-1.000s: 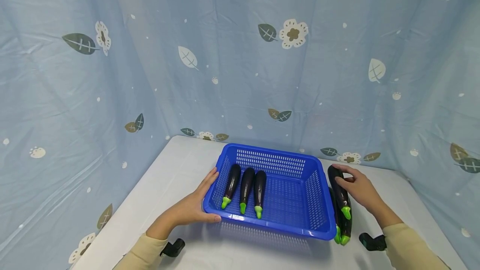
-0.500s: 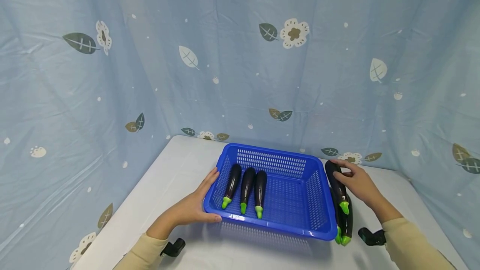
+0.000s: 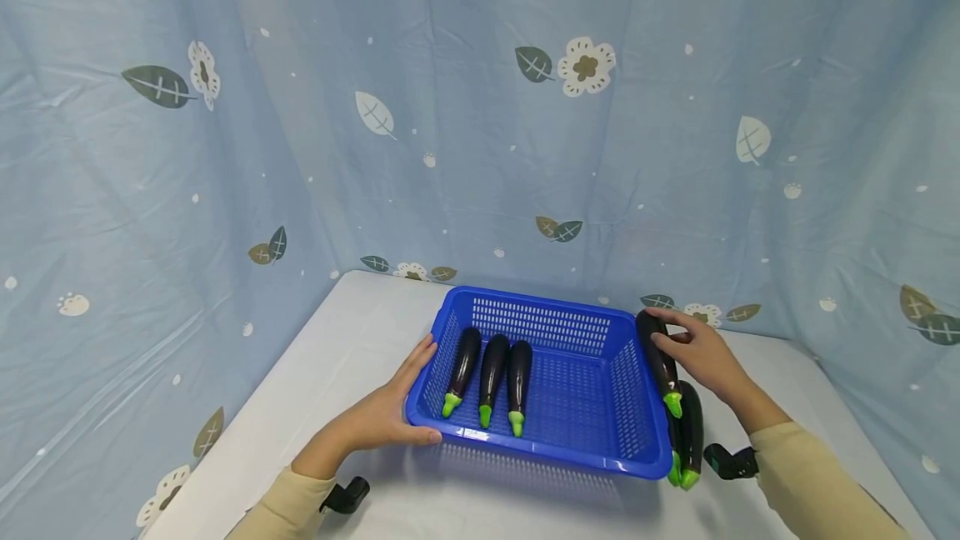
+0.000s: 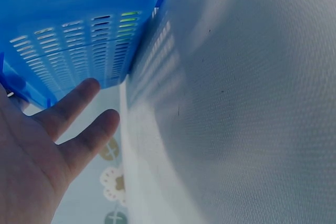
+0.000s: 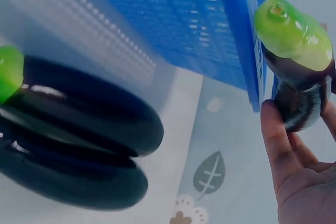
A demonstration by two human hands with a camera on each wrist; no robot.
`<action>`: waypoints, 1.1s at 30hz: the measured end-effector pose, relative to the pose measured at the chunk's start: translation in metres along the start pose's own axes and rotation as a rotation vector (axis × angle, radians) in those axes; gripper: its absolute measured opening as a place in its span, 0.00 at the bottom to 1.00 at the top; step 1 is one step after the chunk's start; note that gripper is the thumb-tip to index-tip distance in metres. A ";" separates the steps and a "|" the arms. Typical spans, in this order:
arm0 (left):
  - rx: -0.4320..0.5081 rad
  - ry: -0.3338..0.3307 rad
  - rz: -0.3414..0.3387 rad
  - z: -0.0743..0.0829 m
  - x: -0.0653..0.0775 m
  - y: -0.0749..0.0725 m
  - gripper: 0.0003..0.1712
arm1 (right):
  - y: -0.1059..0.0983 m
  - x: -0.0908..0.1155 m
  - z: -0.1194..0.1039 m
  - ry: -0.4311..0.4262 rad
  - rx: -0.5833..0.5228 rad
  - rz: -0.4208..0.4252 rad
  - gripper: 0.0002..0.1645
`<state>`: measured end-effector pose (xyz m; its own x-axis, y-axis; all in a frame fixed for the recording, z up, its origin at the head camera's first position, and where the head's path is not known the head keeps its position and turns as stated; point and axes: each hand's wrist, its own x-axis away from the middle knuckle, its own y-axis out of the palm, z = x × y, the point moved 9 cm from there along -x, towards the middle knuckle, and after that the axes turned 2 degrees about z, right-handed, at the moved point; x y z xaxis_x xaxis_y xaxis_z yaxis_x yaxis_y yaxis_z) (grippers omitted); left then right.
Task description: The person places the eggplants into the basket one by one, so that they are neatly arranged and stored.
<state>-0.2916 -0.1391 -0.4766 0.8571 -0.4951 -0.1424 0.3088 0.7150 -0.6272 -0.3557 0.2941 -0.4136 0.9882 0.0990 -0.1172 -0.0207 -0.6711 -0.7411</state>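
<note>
A rectangular blue plastic basket (image 3: 555, 452) is braced, seemingly for steadiness, by the straight-fingered left hand (image 3: 385, 419); a long, glossy dark eggplant (image 3: 658, 363) is pinched by the right hand (image 3: 702, 354).

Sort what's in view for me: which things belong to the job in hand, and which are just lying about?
Job, it seems:
eggplant held by the right hand
blue basket, left hand against it
three eggplants inside it
two eggplants beside it

Just around, apparently:
white table
leaf-print curtain
black wrist devices
</note>
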 end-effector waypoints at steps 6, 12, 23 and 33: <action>-0.009 0.005 0.005 0.000 0.000 -0.001 0.73 | 0.007 -0.006 -0.014 -0.050 -0.021 0.004 0.31; -0.005 0.001 0.005 -0.002 0.000 -0.001 0.73 | 0.015 -0.012 -0.028 -0.077 -0.035 -0.002 0.31; -0.001 0.009 0.006 -0.003 -0.001 0.000 0.74 | 0.030 -0.024 -0.047 -0.106 -0.075 -0.049 0.31; 0.004 0.005 -0.001 -0.002 0.000 0.000 0.74 | 0.047 -0.033 -0.058 -0.109 -0.068 -0.065 0.29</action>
<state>-0.2926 -0.1398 -0.4779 0.8548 -0.4980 -0.1462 0.3109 0.7168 -0.6242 -0.3808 0.2163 -0.4060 0.9646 0.2205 -0.1444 0.0565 -0.7082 -0.7037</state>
